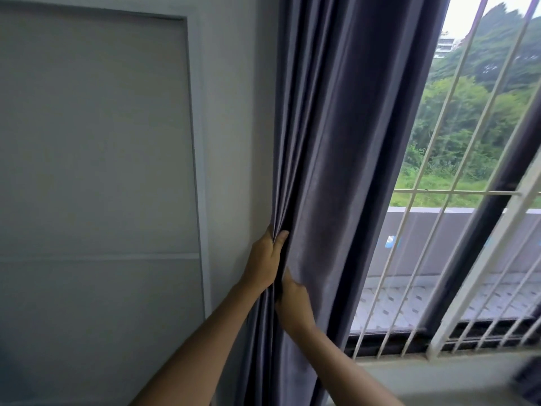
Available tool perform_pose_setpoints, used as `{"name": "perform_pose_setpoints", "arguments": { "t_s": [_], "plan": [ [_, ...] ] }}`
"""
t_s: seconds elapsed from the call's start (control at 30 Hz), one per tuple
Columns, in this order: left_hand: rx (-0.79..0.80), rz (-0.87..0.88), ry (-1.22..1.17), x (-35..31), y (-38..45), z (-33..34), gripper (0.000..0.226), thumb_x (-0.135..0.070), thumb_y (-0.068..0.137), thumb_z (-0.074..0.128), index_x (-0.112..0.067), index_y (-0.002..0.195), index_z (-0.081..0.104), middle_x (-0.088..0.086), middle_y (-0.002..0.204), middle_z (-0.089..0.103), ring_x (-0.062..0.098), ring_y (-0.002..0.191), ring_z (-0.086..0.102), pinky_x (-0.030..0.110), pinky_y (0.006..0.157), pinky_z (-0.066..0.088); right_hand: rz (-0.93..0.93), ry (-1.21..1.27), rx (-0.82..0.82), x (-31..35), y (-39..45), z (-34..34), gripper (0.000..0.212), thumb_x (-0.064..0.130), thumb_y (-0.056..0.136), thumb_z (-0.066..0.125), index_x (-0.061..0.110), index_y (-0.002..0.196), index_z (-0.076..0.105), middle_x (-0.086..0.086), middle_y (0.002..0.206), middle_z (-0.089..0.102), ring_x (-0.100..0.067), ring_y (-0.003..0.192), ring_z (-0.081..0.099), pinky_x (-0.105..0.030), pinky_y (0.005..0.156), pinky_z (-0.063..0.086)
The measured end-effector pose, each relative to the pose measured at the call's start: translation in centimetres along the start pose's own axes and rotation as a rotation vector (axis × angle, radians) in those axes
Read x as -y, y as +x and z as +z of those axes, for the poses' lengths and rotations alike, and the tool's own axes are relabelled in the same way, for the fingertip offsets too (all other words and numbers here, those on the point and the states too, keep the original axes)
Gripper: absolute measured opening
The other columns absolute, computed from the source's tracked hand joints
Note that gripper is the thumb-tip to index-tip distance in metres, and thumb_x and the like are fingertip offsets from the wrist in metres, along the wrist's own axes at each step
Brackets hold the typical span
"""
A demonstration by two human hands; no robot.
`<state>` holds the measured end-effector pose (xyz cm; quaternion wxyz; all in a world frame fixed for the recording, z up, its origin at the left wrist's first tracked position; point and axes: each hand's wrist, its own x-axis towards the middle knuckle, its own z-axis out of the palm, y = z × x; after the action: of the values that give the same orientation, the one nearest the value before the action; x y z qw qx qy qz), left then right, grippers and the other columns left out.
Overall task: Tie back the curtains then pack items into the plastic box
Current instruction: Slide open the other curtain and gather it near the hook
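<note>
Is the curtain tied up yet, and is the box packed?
Not yet. The grey curtain is already pulled aside, so the window bars show. Right now the left hand grips its gathered folds and the right hand holds the cloth just below. No tie is around it, and no plastic box is in view, so tying and packing are left.

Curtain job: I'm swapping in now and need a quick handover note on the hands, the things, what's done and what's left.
Left hand: grips the gathered folds of the grey curtain beside the wall.
Right hand: just below, on the same folds; fingers hidden in the cloth.
Done: curtain bunched to the left, window grille uncovered.
Left: no tie-back in view, so tying remains; the plastic box and items are out of view.
</note>
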<state>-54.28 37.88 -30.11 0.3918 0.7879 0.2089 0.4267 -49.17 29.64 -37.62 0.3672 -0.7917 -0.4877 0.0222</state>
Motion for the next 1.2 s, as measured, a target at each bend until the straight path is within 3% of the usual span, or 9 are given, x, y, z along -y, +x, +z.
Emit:
{"name": "perform_pose_setpoints", "arguments": {
  "t_s": [0.17,0.27,0.33,0.47,0.6,0.73,0.87,1.03,1.2],
  "plan": [
    [-0.042,-0.010,-0.019,-0.4,-0.5,0.1,0.064,-0.048,0.093,0.030,0.000,0.129,0.052,0.016,0.122,0.063,0.025,0.117,0.057,0.037,0.104,0.044,0.014,0.079,-0.009,1.0,0.6,0.2,0.071,-0.003,0.089,0.035,0.027,0.152,0.018,-0.003,0.080,0.065,-0.016,0.064,0.058,-0.026,0.053,0.046],
    [-0.041,0.013,0.055,-0.2,-0.2,0.1,0.043,-0.033,0.100,0.036,0.001,0.117,0.058,0.017,0.105,0.068,0.028,0.099,0.065,0.027,0.090,0.050,0.007,0.067,-0.013,1.1,0.8,0.6,0.075,-0.005,0.087,0.035,0.024,0.153,0.014,-0.007,0.075,0.063,-0.021,0.062,0.058,-0.034,0.053,0.049],
    [-0.037,0.023,0.096,-0.1,0.2,-0.2,0.033,-0.020,0.102,0.039,0.000,0.121,0.056,0.018,0.105,0.068,0.028,0.097,0.065,0.020,0.083,0.048,0.003,0.069,-0.006,1.1,1.1,0.7,0.077,-0.007,0.086,0.035,0.023,0.153,0.012,-0.009,0.074,0.062,-0.022,0.062,0.058,-0.035,0.053,0.051],
    [-0.046,0.065,0.181,0.6,0.3,-0.6,0.032,-0.009,0.098,0.046,0.001,0.128,0.050,0.019,0.110,0.066,0.031,0.099,0.065,0.024,0.086,0.049,0.023,0.026,0.012,1.0,1.0,0.4,0.084,-0.011,0.082,0.037,0.022,0.153,0.008,-0.008,0.075,0.060,-0.018,0.060,0.055,-0.026,0.050,0.042],
    [-0.165,0.176,0.260,1.4,-0.5,-0.9,0.030,-0.011,0.094,0.057,0.002,0.121,0.054,0.015,0.102,0.068,0.025,0.090,0.067,0.020,0.082,0.051,0.035,0.068,-0.025,0.7,0.8,0.0,0.076,-0.005,0.086,0.039,0.026,0.151,0.015,0.001,0.084,0.062,-0.014,0.066,0.058,-0.024,0.057,0.047],
    [-0.274,0.140,0.338,1.6,-1.5,-0.9,0.045,-0.021,0.093,0.059,0.001,0.130,0.043,0.017,0.090,0.071,0.024,0.072,0.070,0.035,0.059,0.060,0.042,0.052,-0.040,0.1,0.8,-0.2,0.073,-0.004,0.086,0.043,0.023,0.149,0.018,0.000,0.082,0.064,-0.015,0.066,0.061,-0.030,0.060,0.054],
    [-0.278,0.154,0.446,1.9,-1.5,-0.6,0.031,-0.030,0.100,0.038,-0.002,0.104,0.050,0.015,0.059,0.062,0.028,0.048,0.062,0.029,0.037,0.046,0.041,0.060,-0.043,-0.2,0.7,-0.3,0.077,-0.007,0.084,0.043,0.025,0.148,0.018,-0.002,0.086,0.067,-0.016,0.067,0.062,-0.034,0.062,0.056],
    [-0.180,0.105,0.354,1.8,-0.8,0.0,0.021,-0.006,0.100,0.035,0.001,0.087,0.050,0.021,0.063,0.056,0.037,0.056,0.056,0.033,0.048,0.038,0.043,0.043,-0.034,-0.2,0.3,-0.5,0.074,-0.005,0.087,0.041,0.024,0.150,0.016,-0.004,0.087,0.066,-0.017,0.069,0.063,-0.033,0.065,0.057],
    [-0.072,0.078,0.168,0.8,-1.0,0.7,0.024,-0.003,0.098,0.034,-0.009,0.075,0.039,0.005,0.061,0.047,0.017,0.051,0.042,0.035,0.053,0.038,0.037,-0.065,-0.024,0.3,0.5,-0.7,0.066,0.002,0.093,0.041,0.019,0.151,0.014,-0.007,0.093,0.066,-0.019,0.074,0.063,-0.029,0.063,0.053]
  ]
}}
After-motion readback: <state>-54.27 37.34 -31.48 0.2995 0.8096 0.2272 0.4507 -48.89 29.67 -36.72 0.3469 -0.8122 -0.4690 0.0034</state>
